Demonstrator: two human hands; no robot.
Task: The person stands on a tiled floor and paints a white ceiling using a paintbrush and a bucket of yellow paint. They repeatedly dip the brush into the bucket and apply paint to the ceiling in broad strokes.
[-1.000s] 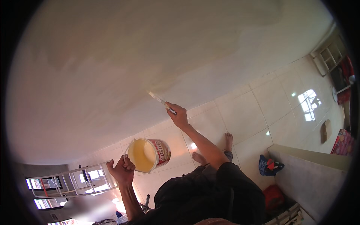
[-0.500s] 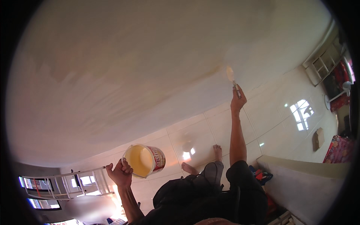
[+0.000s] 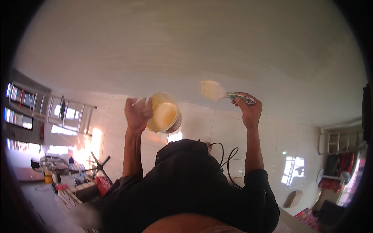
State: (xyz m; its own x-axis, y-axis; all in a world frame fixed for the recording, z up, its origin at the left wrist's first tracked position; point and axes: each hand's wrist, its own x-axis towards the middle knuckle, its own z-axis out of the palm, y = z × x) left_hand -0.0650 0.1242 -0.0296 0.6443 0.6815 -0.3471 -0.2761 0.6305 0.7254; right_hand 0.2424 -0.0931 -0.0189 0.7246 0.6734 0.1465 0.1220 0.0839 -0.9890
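My left hand [image 3: 136, 113] is closed at the rim of a tilted paint bucket [image 3: 176, 123], gripping its handle or edge; exactly which part is hidden. Cream-yellow paint [image 3: 165, 113] coats the inside and lies in the bottom. In my right hand [image 3: 250, 110] is a wide paintbrush [image 3: 213, 91], held by its worn, paint-marked handle. Its pale bristles carry cream paint and point left toward the bucket, apart from it. Beyond both hands rises a large off-white wall [image 3: 186, 46] with faint brownish streaks.
Pale shiny tiles [image 3: 194, 122] cover the floor below the wall. At the left stands a metal ladder [image 3: 58, 112], with a fan [image 3: 54, 165] nearer me. A dark cable [image 3: 233, 159] loops beside my body. On the right floor lies a piece of cardboard [image 3: 293, 199].
The paintbrush has come off the wall and swung left toward the bucket. My left hand has raised the bucket closer to the wall. My view has turned, showing more of the left side.
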